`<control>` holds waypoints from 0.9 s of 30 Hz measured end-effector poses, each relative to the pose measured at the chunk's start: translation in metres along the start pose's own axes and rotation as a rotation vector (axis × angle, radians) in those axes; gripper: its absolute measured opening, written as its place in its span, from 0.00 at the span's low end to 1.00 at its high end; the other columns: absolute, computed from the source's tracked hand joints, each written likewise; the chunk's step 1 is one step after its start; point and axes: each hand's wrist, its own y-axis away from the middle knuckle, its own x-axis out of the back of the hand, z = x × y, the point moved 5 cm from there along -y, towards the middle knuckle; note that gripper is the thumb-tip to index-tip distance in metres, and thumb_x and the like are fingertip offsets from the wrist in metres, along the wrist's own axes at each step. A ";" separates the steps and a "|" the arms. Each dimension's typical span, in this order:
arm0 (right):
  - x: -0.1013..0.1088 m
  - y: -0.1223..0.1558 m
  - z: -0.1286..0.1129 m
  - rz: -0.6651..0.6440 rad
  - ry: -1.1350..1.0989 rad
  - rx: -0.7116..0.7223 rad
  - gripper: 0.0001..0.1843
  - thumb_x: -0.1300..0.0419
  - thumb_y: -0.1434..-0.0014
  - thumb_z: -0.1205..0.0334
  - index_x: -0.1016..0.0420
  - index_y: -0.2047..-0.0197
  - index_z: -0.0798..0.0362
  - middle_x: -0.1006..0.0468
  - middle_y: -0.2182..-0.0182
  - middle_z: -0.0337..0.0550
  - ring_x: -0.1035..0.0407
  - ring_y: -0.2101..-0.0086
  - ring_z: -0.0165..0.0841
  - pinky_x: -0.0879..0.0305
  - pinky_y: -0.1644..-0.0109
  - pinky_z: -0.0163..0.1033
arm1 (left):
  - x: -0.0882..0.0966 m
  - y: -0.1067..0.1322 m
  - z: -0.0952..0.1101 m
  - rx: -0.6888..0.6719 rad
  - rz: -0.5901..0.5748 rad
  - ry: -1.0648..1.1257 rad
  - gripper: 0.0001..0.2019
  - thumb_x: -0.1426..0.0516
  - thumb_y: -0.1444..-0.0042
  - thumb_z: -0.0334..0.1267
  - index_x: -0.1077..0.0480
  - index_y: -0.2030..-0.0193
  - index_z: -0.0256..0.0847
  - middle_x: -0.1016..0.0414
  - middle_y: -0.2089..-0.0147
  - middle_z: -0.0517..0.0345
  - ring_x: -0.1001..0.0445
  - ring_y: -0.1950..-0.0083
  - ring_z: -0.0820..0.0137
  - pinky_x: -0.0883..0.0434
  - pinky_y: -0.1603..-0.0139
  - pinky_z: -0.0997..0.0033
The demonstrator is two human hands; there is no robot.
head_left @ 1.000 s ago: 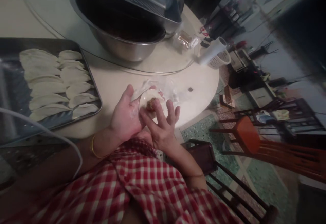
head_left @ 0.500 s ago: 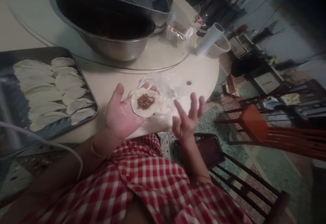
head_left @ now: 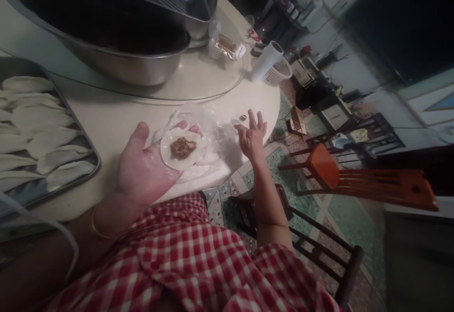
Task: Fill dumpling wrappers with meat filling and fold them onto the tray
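A round dumpling wrapper [head_left: 168, 157] with a lump of brown meat filling [head_left: 183, 147] at its centre lies across the fingers of my left hand [head_left: 144, 168]. That palm is turned up, floury, with the thumb apart. To the right, my right hand [head_left: 252, 137] is over the crumpled clear plastic bag [head_left: 220, 139] at the table's edge. Its thumb and index finger come together in a pinch while the other fingers stretch out. What the pinch holds, if anything, is too small to make out.
Rows of folded dumplings [head_left: 53, 139] fill a metal tray [head_left: 95, 158] on the left. A large steel basin [head_left: 142, 71] stands on the glass turntable [head_left: 198, 82]. Beyond are a white roll [head_left: 266, 61], a white basket [head_left: 283, 72] and an orange chair [head_left: 322, 165].
The view has shifted right, so the table things appear further left. My right hand has reached forward over the bag, and its spread thumb and index finger have closed together. The wrapper stays on my left hand.
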 end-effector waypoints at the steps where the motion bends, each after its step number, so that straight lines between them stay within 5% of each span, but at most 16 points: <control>1: -0.001 -0.002 0.002 -0.012 -0.003 0.000 0.27 0.59 0.32 0.50 0.18 0.62 0.47 0.40 0.33 0.42 0.56 0.31 0.48 0.55 0.34 0.69 | 0.000 0.000 0.000 0.013 0.004 0.004 0.34 0.59 0.36 0.56 0.47 0.31 0.33 0.21 0.50 0.43 0.22 0.48 0.55 0.29 0.43 0.51; 4: 0.007 -0.005 0.005 0.047 -0.019 0.013 0.29 0.61 0.32 0.50 0.18 0.59 0.47 0.37 0.35 0.44 0.53 0.33 0.49 0.53 0.36 0.70 | -0.001 0.000 0.001 0.025 0.010 0.018 0.34 0.57 0.36 0.56 0.46 0.32 0.34 0.21 0.49 0.43 0.23 0.48 0.55 0.29 0.43 0.52; 7: 0.036 0.006 -0.004 0.268 -0.073 0.065 0.31 0.64 0.32 0.51 0.20 0.54 0.47 0.35 0.36 0.46 0.52 0.33 0.49 0.49 0.37 0.67 | -0.001 -0.001 0.003 0.001 0.088 0.031 0.33 0.59 0.35 0.55 0.44 0.33 0.32 0.22 0.48 0.40 0.22 0.48 0.56 0.27 0.47 0.56; 13: 0.077 0.064 -0.085 0.491 -0.325 0.435 0.29 0.64 0.34 0.46 0.29 0.42 0.37 0.40 0.34 0.34 0.53 0.32 0.46 0.51 0.33 0.64 | -0.002 -0.002 0.002 0.006 0.057 0.042 0.32 0.61 0.34 0.56 0.43 0.34 0.34 0.21 0.51 0.43 0.22 0.49 0.59 0.27 0.49 0.60; 19: 0.058 0.083 -0.154 0.380 -0.172 0.626 0.33 0.56 0.41 0.32 0.28 0.43 0.38 0.28 0.42 0.40 0.66 0.29 0.44 0.69 0.27 0.56 | -0.004 0.007 -0.001 0.073 -0.005 0.035 0.32 0.61 0.34 0.55 0.49 0.30 0.34 0.21 0.50 0.44 0.20 0.56 0.59 0.29 0.47 0.56; 27: 0.050 0.084 -0.154 0.299 -0.112 0.694 0.34 0.49 0.46 0.29 0.28 0.44 0.37 0.28 0.41 0.37 0.62 0.30 0.46 0.71 0.27 0.57 | -0.006 0.014 0.010 0.038 0.092 -0.005 0.33 0.64 0.33 0.54 0.49 0.30 0.34 0.21 0.51 0.45 0.20 0.58 0.60 0.30 0.46 0.56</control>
